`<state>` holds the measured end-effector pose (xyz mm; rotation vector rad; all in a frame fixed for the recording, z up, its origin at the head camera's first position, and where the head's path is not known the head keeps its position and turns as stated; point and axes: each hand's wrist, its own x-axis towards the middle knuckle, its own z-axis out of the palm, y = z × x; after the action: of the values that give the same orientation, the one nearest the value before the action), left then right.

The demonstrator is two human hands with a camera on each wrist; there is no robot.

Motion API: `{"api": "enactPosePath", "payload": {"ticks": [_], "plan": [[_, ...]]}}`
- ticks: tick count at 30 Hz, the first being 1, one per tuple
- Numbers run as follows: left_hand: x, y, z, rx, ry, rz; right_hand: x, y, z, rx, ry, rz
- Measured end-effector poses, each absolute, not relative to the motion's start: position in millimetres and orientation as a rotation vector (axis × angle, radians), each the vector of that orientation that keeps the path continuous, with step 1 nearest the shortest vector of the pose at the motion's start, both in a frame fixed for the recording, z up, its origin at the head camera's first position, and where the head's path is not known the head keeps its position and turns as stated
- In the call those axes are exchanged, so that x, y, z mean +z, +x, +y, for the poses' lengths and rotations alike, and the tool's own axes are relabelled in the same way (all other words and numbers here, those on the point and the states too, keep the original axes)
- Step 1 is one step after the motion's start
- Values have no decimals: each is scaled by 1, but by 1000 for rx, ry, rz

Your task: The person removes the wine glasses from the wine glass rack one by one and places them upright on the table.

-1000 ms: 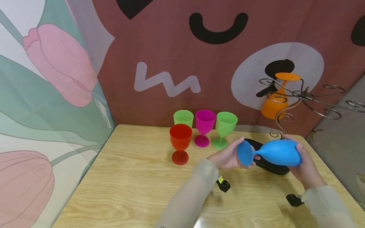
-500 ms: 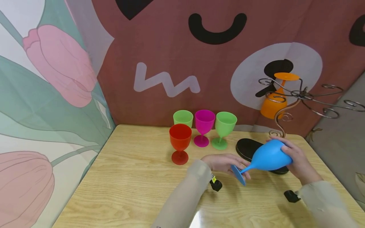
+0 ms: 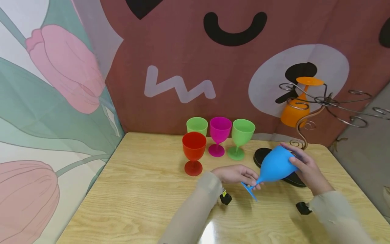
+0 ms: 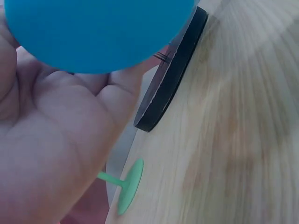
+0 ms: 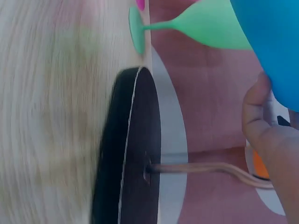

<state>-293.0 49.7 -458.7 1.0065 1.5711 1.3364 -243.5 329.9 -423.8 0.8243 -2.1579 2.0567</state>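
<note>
Both hands hold a blue plastic goblet (image 3: 277, 166), tilted over the table with its foot low and to the left. My left hand (image 3: 234, 174) has its fingers at the stem just above the foot. In the left wrist view, the round blue foot (image 4: 98, 37) hides part of that hand's fingers. My right hand (image 3: 310, 174) grips the bowl near the rim, thumb on the near side. Behind the bowl lies the black base (image 3: 261, 156) of a metal goblet rack (image 3: 327, 100). An orange goblet (image 3: 294, 113) hangs upside down from one rack arm.
Left of the hands stand a red goblet (image 3: 194, 149), a magenta goblet (image 3: 220, 130) and two green goblets (image 3: 242, 132), all upright. The wooden table (image 3: 134, 193) ends at a printed curtain (image 3: 170, 44). Several curled rack arms reach out to the right.
The blue goblet has swung from nearly level to tilted, its foot dropping and moving left. The left hand has slid from the foot to the stem; the right hand has come left with the bowl.
</note>
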Motion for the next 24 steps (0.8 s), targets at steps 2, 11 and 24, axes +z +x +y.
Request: {"api": "enactPosePath", "payload": {"ticks": [2,11,24], "plan": [[-460,-294,48,1360,1037,1618,-426,-244,324,2166,813,-2071],[-467,-298,38,1489,1049,1907,-447,-242,290,2488,721,-2004],[-476,-292,26,1509,882,2361,-463,-238,220,2219,235,-2240]]}}
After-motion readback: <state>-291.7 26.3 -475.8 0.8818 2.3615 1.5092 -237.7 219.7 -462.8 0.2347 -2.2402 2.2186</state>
